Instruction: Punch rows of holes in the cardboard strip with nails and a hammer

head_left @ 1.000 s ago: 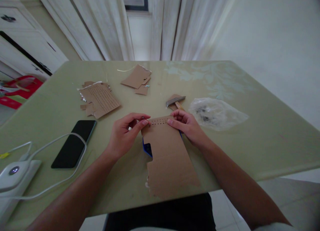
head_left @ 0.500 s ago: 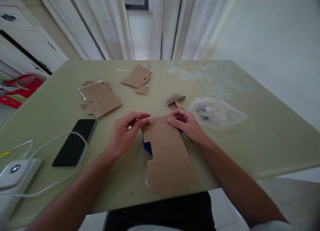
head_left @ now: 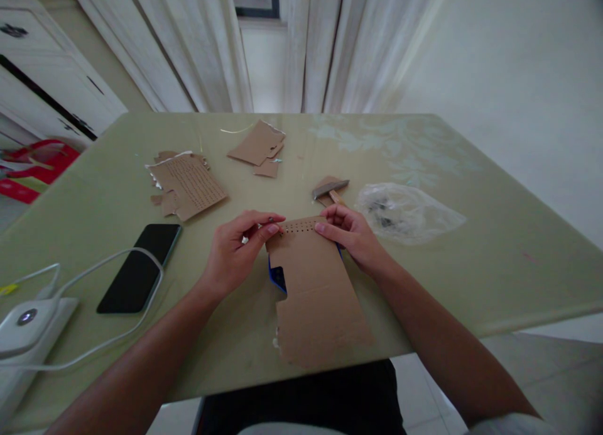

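A piece of brown cardboard lies in front of me, with rows of small holes near its far edge and a notch in its left side. Under it, a blue-edged dark object shows through the notch; most of it is covered. At the cardboard's far left corner, my left hand is closed in a pinch. A small dark tip shows between its fingers, too small to name. My right hand grips the far right corner, thumb on top beside the holes and fingers curled behind the edge.
Beyond my right hand a hammer rests on a cardboard scrap, beside a clear plastic bag with dark bits inside. Punched cardboard and torn pieces lie farther back. On the left are a phone, a white cable and a power strip.
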Demonstrator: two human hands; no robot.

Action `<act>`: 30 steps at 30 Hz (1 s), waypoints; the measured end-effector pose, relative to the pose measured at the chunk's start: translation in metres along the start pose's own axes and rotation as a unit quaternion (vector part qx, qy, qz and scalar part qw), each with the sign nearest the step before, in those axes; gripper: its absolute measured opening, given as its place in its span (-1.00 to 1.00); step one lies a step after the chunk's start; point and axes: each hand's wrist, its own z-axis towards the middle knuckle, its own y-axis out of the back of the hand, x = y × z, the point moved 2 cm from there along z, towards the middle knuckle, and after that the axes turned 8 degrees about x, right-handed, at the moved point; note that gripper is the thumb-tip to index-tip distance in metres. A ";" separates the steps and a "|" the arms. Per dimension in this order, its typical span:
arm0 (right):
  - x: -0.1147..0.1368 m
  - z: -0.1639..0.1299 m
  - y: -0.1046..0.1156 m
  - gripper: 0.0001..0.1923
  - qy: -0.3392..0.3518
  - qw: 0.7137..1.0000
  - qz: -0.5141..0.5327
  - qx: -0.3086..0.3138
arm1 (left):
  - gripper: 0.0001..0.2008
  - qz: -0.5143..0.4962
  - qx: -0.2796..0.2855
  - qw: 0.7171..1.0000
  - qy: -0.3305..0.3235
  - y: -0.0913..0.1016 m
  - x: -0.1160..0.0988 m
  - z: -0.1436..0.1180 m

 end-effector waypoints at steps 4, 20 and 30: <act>0.000 0.000 0.001 -0.54 -0.001 1.000 0.003 -0.005 | -0.81 0.000 0.000 1.000 -0.011 0.000 -0.003 0.001; -0.003 0.002 0.002 -0.54 0.006 1.000 0.012 -0.001 | -0.85 -0.001 -0.008 0.998 -0.061 -0.001 -0.001 0.000; -0.004 0.002 0.002 -0.57 0.003 1.000 0.009 0.001 | -0.88 0.045 -0.012 0.993 -0.104 0.000 -0.007 0.002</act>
